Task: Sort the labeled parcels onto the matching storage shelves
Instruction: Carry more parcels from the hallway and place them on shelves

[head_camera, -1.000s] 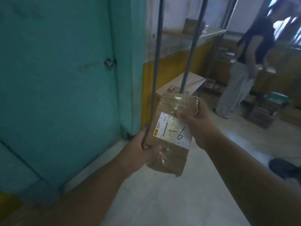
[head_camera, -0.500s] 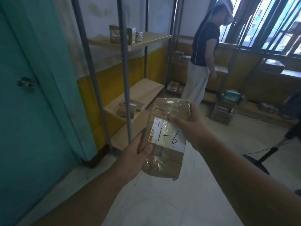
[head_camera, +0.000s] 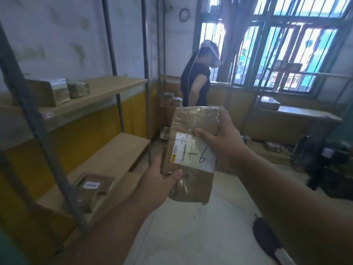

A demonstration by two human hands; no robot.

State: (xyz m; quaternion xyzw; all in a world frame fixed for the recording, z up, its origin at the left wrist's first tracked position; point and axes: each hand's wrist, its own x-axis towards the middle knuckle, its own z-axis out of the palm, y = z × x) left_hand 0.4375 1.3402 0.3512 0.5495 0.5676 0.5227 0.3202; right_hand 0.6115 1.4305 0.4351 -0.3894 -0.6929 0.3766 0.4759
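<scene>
Head view: both hands grip the taped parcel (head_camera: pixel 191 153) marked 1-6, long axis upright, left hand (head_camera: pixel 158 180) low near-left, right hand (head_camera: pixel 223 142) high, while the shelves (head_camera: pixel 107 150) wait left, nearer the left hand.

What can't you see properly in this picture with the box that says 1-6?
- Small print on the box's label, head view: too tiny, partly under the right hand.
- Box's back and lower left edge: hidden by the box itself and the left hand.
- Tag on the shelf edge: blurred.
- Sticker on the low-shelf parcel: blurred.
- Other person's hands: hidden behind the body and the box.
</scene>
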